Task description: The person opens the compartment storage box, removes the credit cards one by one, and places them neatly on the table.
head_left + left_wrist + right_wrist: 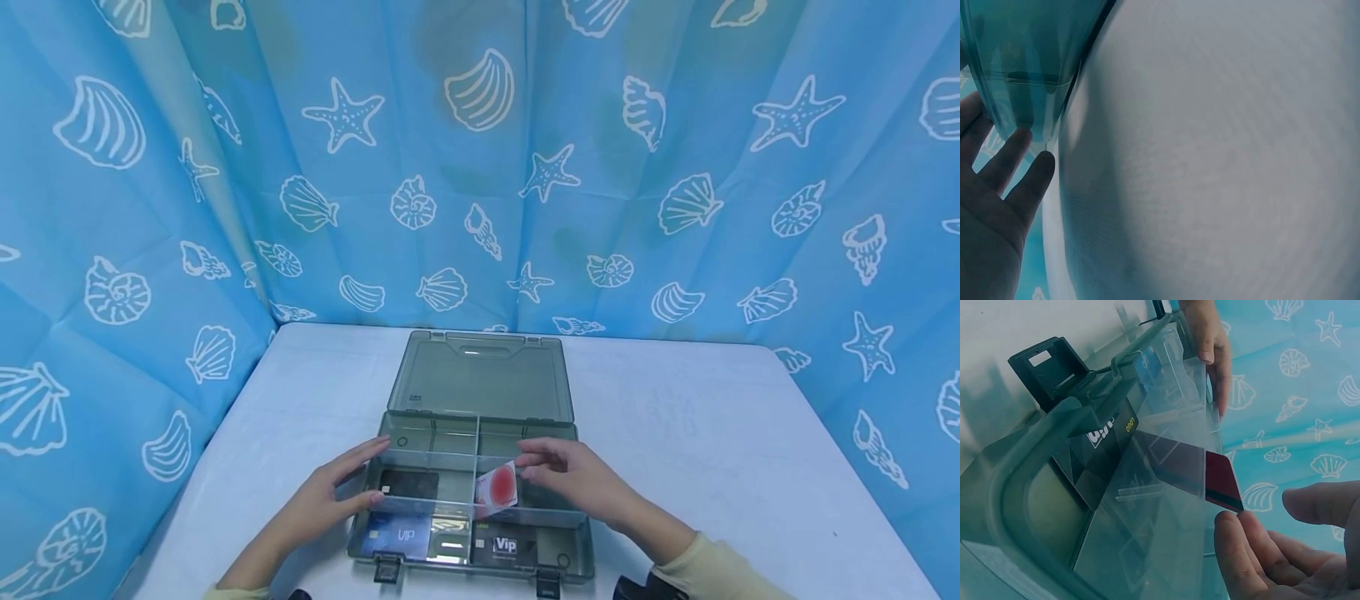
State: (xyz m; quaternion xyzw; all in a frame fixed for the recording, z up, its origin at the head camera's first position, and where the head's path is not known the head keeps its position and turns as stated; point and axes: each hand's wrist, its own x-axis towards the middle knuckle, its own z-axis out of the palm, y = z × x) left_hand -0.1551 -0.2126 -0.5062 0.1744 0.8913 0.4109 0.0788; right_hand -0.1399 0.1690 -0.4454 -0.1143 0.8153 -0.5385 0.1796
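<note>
A translucent grey-green organizer box (564, 560) with clear dividers stands on the table. A white card with a red circle (498, 487) leans tilted in the middle right compartment. My right hand (573, 479) is over that side; in the right wrist view, its fingertips touch or nearly touch a corner of the card (1221, 481), thumb held apart. My left hand (318, 504) is at the box's left wall, fingers extended and spread. A black card (408, 484) lies in the middle left compartment, a blue VIP card (397, 535) front left, and a black Vip card (504, 546) front right.
The box's lid (480, 383) is folded back flat behind it. Two dark latches (387, 569) hang at the front edge. White cloth covers the table (675, 417), and a blue shell-patterned curtain (480, 167) surrounds it at the back and sides.
</note>
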